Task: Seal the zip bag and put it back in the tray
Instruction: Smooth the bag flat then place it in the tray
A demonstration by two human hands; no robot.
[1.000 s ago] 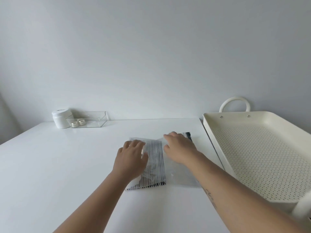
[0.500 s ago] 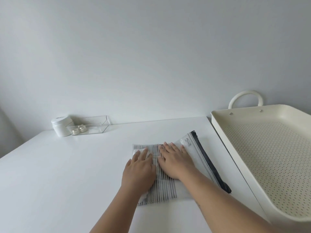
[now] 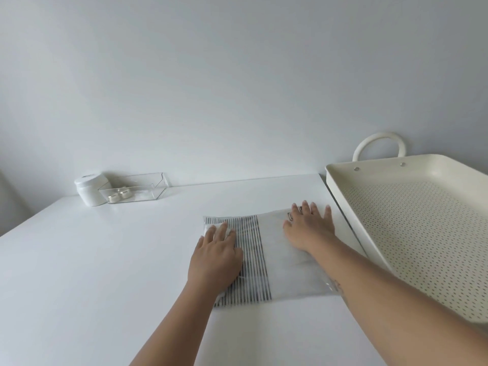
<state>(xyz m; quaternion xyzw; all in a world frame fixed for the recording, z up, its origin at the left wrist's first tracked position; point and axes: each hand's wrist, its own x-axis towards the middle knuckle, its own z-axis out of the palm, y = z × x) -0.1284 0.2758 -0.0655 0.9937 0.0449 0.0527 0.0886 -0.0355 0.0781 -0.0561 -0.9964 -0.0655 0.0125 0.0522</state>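
One zip bag point(image 3: 287, 257), flat on the white tabletop point(image 3: 105, 260), just left of the tray point(image 3: 343, 196) and outside it. Striped black and white across the left part, frosted clear across the right. Whether sealed or not, cannot tell: closure edge hidden under the right hand and forearm.

Two bare hands, both palm down on the bag. Left hand point(image 3: 215, 257) on the striped part, fingers point(image 3: 221, 229) straight and close together, tips over a small white lump inside the bag. Right hand point(image 3: 309, 228) on the clear part near the far right corner, fingers point(image 3: 306, 208) straight and slightly spread, pressing flat, curled round nothing. Hands apart, with a strip of bag between them.

One cream tray with a perforated floor, nothing lying in the part in view. One loop handle point(image 3: 379, 140) at the far end, fixed with two rivets.

At the far left of the tabletop, by the wall: one white jar point(image 3: 88, 190) touching one clear plastic box point(image 3: 148, 186). Inside the box, two small round white pieces point(image 3: 118, 195), side by side.
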